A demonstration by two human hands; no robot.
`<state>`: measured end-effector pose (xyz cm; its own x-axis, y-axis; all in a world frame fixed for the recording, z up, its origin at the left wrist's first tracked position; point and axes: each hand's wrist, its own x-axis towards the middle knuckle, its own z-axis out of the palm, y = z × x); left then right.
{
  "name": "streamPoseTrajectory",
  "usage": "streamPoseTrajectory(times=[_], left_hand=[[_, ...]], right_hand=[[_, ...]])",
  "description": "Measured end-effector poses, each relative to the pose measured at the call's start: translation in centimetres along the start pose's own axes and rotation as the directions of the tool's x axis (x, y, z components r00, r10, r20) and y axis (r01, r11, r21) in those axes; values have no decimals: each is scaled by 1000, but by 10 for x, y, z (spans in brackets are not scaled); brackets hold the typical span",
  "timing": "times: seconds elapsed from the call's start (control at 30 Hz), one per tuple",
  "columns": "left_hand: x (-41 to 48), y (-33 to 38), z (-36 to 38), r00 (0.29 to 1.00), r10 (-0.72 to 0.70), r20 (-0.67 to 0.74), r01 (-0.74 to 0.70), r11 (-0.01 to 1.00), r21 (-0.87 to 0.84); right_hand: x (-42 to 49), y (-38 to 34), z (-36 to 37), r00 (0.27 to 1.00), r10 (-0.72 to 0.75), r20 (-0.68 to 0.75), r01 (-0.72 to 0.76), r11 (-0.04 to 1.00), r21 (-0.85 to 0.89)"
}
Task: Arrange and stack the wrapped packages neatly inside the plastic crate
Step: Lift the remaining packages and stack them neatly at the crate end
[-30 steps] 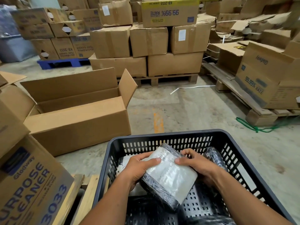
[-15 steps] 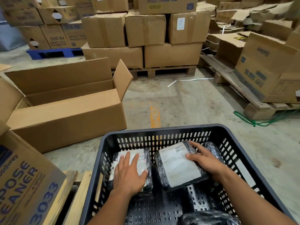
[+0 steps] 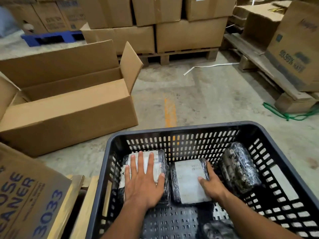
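Observation:
A dark grey slotted plastic crate point(image 3: 181, 131) fills the lower half of the view. Two flat packages in black wrap with white labels lie side by side on its floor by the far wall. My left hand point(image 3: 143, 180) lies flat, fingers spread, on the left package point(image 3: 159, 163). My right hand point(image 3: 211, 184) rests on the right edge of the middle package point(image 3: 187, 178), thumb on its label. A third black-wrapped package point(image 3: 240, 168) leans against the crate's right wall. Another dark package point(image 3: 217, 229) shows at the bottom edge.
An open cardboard box point(image 3: 69, 107) sits on the floor to the left. A printed carton point(image 3: 25, 195) stands at the near left. Stacked cartons on wooden pallets point(image 3: 183, 56) line the back and right. A green cord point(image 3: 290, 115) lies on the concrete floor.
A second ago both hands held one labelled package above the crate. It now lies flat beside the left one, and my left hand has moved onto the left package.

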<state>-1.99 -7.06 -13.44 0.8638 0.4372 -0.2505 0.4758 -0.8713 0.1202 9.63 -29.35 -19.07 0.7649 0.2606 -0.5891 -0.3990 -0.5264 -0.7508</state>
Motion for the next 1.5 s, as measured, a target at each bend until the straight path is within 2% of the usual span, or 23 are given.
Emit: streamPoseTrajectory(times=[0.1,0.2,0.37,0.43,0.5,0.6,0.63,0.77,0.9,1.0,1.2,1.33,1.43,1.5], left_hand=[[2,-1,1,1000,1,6,-1,1000,-17],[3,-2,0,999,5,36,-4,1000,-16],[4,-1,-7,994,13,107,-9,999,-39],[3,-1,-9,996,6,94,-1,998,-60],[1,2,-12,998,-6,66,13,995,-101],[-2,13,-18,998,-52,38,58,980,-189],[-3,17,-20,997,-63,35,69,975,-212],[-10,28,-24,998,-44,45,54,972,-229],[-18,31,-29,999,-20,45,30,972,-234],[-22,28,-35,999,-15,36,24,963,-270],[-28,31,-47,999,0,-44,-17,919,-394],[-29,43,-55,993,35,-110,-85,869,-488],[-31,50,-63,995,64,-78,-98,785,-611],[-33,56,-67,988,152,-6,-124,782,-610]], right_hand=[[1,-2,2,996,16,-89,-28,990,-142],[-6,-10,5,985,-46,-165,1,965,-263],[-27,-41,0,969,-226,-101,182,928,-326],[-38,-55,-9,938,-317,-138,252,902,-351],[-49,-65,-25,883,-405,-237,276,857,-435],[-62,-68,-57,787,-460,-411,187,813,-551],[-65,-64,-66,776,-444,-448,131,808,-575],[-76,-44,-77,859,-305,-411,-38,763,-646],[-79,-36,-58,902,-191,-386,-133,729,-671],[-79,-35,-50,926,-188,-329,-89,736,-671],[-80,-52,-63,940,-198,-277,46,880,-472],[-89,-74,-84,953,-198,-228,77,889,-451],[-93,-98,-97,964,-190,-188,102,911,-400],[-91,-108,-100,968,-183,-174,125,947,-297]])
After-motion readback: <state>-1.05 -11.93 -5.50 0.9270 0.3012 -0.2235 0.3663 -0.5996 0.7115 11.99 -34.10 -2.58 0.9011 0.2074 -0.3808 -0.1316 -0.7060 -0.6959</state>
